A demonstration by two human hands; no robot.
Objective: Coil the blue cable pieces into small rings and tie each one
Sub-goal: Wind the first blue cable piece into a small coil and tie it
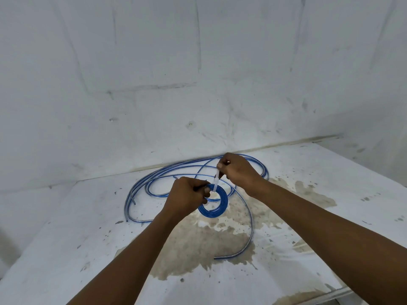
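Two hands work over the middle of the bench [308, 194]. Your left hand [187, 197] pinches the blue ring [217, 211] so it stays coiled. Your right hand [236, 170] pinches the white tie [216, 180], pulling it tight. Loose blue cable [154, 179] lies near the back edge.

Perhaps a workshop, bare scuffed white walls [154, 62], stained worktop [220, 249]

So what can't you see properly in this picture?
- Head view: the left hand covers part of the blue ring.
- The white tie has its top end hidden in the right hand.
- Loose blue cable passes behind both hands, so counting pieces is impossible.
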